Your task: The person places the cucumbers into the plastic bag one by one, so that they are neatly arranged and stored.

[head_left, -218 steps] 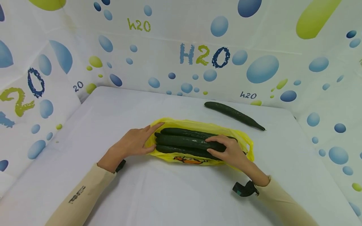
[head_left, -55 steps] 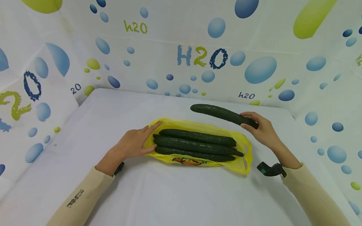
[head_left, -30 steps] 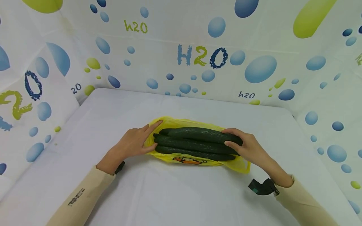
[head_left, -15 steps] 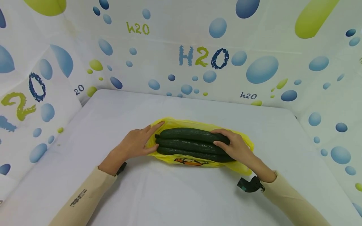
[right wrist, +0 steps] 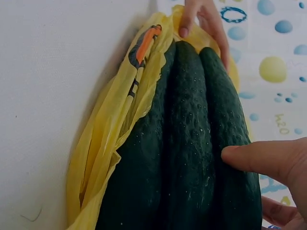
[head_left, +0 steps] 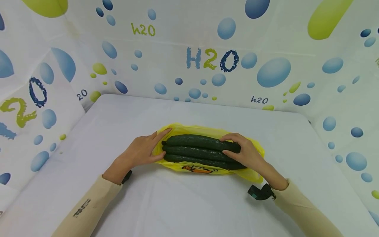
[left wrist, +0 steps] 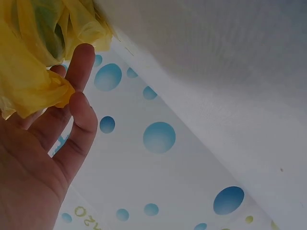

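In the head view a yellow plastic bag (head_left: 207, 131) lies lengthwise on the table, its opening facing up. Three dark green cucumbers show inside, side by side. My right hand (head_left: 246, 153) holds the right part of the farthest cucumber (head_left: 192, 140), thumb on the near side and fingers on the far side. The right wrist view shows the thumb (right wrist: 249, 155) touching that cucumber (right wrist: 228, 115). My left hand (head_left: 142, 150) grips the bag's left end, thumb and fingers spread at the rim. Folds of the bag (left wrist: 29, 88) lie among its fingers in the left wrist view.
A white cloth covers the table (head_left: 183, 204). Behind it and at both sides hangs a white curtain (head_left: 165, 59) with blue and green drops and lettering. Dark wrist cameras (head_left: 260, 192) sit below each wrist. An orange print (head_left: 198, 169) marks the bag's front.
The cucumber that lay behind the bag was picked up by my right hand and laid inside, on the far side. My left hand has kept hold of the bag. The last half second shows almost no movement.
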`<state>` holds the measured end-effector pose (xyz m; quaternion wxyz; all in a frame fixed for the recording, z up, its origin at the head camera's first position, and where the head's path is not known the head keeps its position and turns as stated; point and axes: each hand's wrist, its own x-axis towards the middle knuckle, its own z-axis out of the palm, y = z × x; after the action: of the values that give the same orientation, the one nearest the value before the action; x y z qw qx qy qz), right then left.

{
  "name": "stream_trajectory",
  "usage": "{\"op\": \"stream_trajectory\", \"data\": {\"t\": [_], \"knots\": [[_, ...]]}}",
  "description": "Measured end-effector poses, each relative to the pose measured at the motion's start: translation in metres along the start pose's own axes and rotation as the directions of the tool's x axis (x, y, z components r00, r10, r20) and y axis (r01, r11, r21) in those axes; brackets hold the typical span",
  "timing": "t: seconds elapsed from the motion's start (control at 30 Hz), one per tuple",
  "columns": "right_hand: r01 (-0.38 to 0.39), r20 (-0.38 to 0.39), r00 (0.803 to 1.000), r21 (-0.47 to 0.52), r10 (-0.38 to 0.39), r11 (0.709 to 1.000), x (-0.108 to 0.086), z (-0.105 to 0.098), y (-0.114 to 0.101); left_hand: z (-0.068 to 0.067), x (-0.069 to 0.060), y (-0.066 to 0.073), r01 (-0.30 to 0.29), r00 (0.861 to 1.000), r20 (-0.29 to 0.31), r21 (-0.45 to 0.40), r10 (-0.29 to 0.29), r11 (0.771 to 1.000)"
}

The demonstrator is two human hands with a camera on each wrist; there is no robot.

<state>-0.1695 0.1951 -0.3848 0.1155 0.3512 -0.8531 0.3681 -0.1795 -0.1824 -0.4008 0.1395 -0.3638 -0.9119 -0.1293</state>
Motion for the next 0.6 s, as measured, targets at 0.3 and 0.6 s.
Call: {"op": "stream_trajectory", "data": {"t": [0.3,0.6], "knots": [[-0.013,0.057,0.998,0.014,0.012,1.0,-0.003,-0.004,0.002,0.001,0.002,-0.001,0.002,1.0,0.027,-0.017,-0.002,1.0],[-0.015,0.035,0.999,0.06,0.013,0.998,-0.011,-0.007,0.005,0.006,0.001,-0.001,0.001,1.0,0.002,-0.018,-0.001,1.0]]}}
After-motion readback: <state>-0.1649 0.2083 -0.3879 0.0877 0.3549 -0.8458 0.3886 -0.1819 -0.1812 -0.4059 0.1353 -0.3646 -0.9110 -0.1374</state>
